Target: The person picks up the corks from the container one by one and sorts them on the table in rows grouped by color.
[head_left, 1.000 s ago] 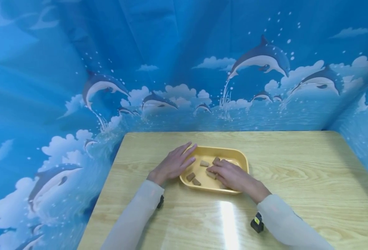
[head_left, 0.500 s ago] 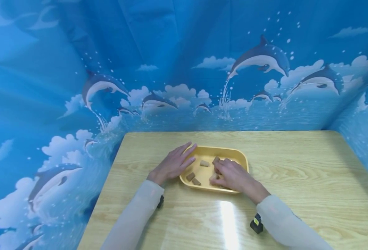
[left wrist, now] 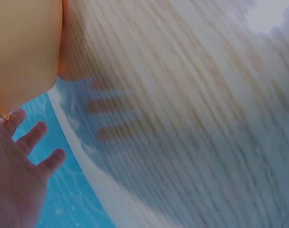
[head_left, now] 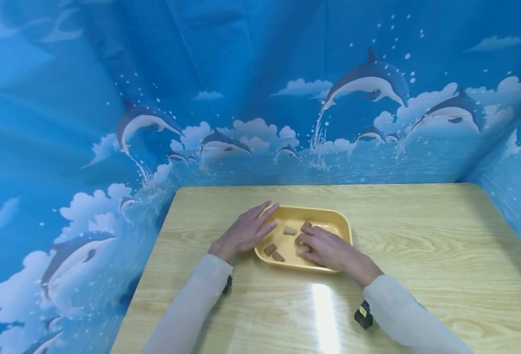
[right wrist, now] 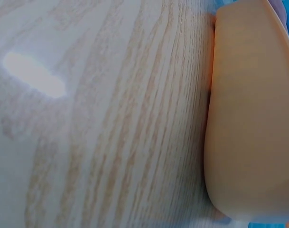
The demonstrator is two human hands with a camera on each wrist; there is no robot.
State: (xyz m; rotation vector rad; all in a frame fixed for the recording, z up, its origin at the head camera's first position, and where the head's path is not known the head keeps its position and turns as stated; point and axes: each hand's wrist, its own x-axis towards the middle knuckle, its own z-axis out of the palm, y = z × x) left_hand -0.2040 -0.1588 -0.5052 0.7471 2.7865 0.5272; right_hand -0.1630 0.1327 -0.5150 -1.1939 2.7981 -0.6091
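Pale tan and stubby, one piece (head_left: 302,250) in the oblong yellow plastic tray (head_left: 318,215) seems pinched by the curled right hand (head_left: 328,248), with the left hand (head_left: 245,231) spread at its edge; grasping looks underway, and lifting would next call for steady pressure.

Your bare left hand (left wrist: 16,175) shows just below the smooth, pale-orange tray (left wrist: 25,47), three fingers (left wrist: 32,137) spread apart. Right of the tray, your glossy, pale wood-grain desk (left wrist: 191,80) bears finger-shaped reflections (left wrist: 118,104); below the tray, past the desk's edge, you see a bright blue sheet with white sparkles (left wrist: 73,180).
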